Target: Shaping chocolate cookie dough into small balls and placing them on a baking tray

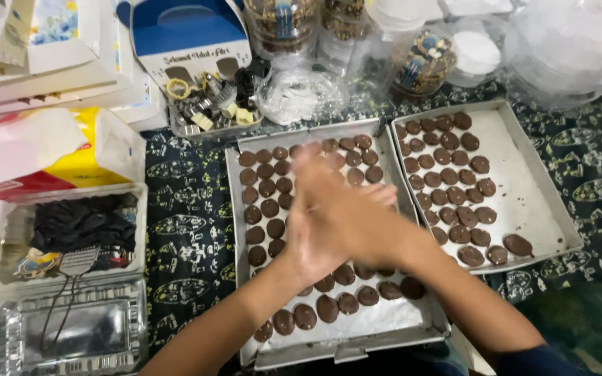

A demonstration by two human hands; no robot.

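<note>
Cookies [270,207], brown and round, fill the near tray [234,209] at centre, under both hands. Left hand [315,230] and right hand [357,223] press flat together, palms open, holding nothing. Further right, a second tray [545,188] holds more cookies.

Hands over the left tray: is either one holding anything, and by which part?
Cannot be told. The left hand and right hand are pressed together palm to palm, blurred, above the left tray of brown cookies; anything between the palms is hidden.

Bright even light, hands [329,209] motion-blurred, soft shadows
</note>
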